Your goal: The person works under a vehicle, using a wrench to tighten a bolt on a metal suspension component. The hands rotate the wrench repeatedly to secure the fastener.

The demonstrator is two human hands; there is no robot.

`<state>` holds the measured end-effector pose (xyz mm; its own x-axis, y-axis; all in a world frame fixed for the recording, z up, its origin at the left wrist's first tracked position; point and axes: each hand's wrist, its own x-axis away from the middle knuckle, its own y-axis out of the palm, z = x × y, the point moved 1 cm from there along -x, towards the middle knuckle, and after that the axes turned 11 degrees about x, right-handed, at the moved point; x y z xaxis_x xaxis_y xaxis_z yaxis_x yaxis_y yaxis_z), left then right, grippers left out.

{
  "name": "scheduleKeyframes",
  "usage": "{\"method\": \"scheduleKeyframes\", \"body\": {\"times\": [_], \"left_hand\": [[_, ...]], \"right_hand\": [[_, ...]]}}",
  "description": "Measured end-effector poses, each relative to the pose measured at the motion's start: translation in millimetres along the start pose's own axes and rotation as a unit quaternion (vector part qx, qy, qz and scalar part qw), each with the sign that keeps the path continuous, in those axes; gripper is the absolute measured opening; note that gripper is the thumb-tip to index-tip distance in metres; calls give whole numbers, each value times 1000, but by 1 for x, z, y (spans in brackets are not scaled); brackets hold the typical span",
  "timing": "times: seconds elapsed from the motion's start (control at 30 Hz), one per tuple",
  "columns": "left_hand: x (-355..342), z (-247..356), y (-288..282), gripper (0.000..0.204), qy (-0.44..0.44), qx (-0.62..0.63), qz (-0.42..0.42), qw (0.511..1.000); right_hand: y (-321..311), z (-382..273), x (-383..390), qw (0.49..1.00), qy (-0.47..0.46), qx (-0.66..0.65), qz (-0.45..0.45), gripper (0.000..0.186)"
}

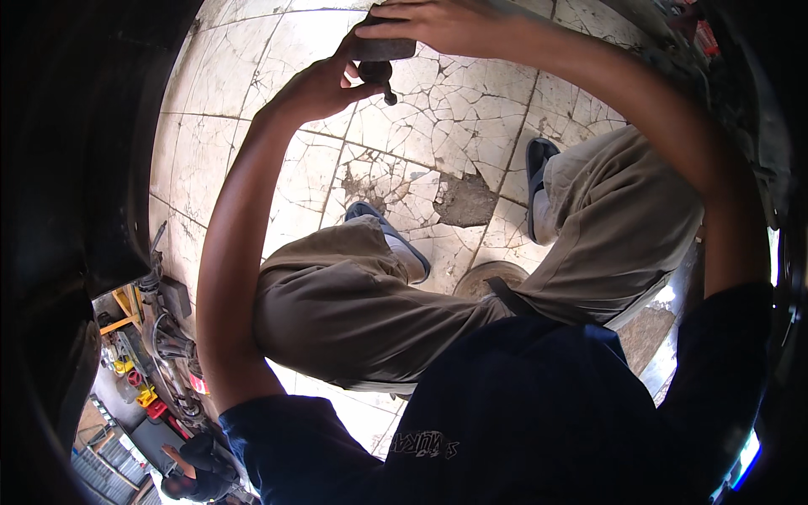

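Both my hands are raised together at the top of the view, over the tiled floor. My left hand (330, 87) is closed around a dark part (375, 72) with a rounded body and a short knobbed stem pointing down; its exact kind does not show. Directly above that part is a dark grey block with a flat side (387, 50). My right hand (425, 25) reaches across from the right, its fingers laid together over the block's upper edge. The far side of both pieces is hidden, and I cannot tell whether they are joined.
Cracked pale tiles (278, 59) cover the floor, with a broken patch (465, 200) between my sandalled feet. A large black shape (76, 151) fills the left edge. Metal parts (172, 341) and colourful items lie at lower left, near another person (202, 471). Dark clutter lines the right edge.
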<state>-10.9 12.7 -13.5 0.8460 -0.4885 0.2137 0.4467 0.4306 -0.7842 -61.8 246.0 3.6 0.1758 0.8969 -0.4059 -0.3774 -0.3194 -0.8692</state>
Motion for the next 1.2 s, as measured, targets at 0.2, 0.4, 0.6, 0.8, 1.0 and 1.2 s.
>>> {"method": "scheduleKeyframes", "body": {"times": [0.2,0.4,0.6,0.8,1.0,1.2], "left_hand": [[5,7,0,95,-18,-14,6,1000],[4,5,-1,95,-11,8,7,1000],[5,3,-1,95,-16,17,-1,1000],[2,8,-2,95,-13,9,3,1000],[7,9,-2,95,-17,19,4,1000],[7,9,-1,96,-19,13,4,1000]], "right_hand": [[-25,-7,0,991,47,-31,-120,54],[-18,-3,5,984,15,-90,-150,49],[-32,-11,-6,959,86,-198,-186,38],[-5,-4,5,972,55,-222,-50,32],[-24,-10,-6,951,89,-255,-150,29],[-20,-12,-7,955,99,-242,-136,27]]}}
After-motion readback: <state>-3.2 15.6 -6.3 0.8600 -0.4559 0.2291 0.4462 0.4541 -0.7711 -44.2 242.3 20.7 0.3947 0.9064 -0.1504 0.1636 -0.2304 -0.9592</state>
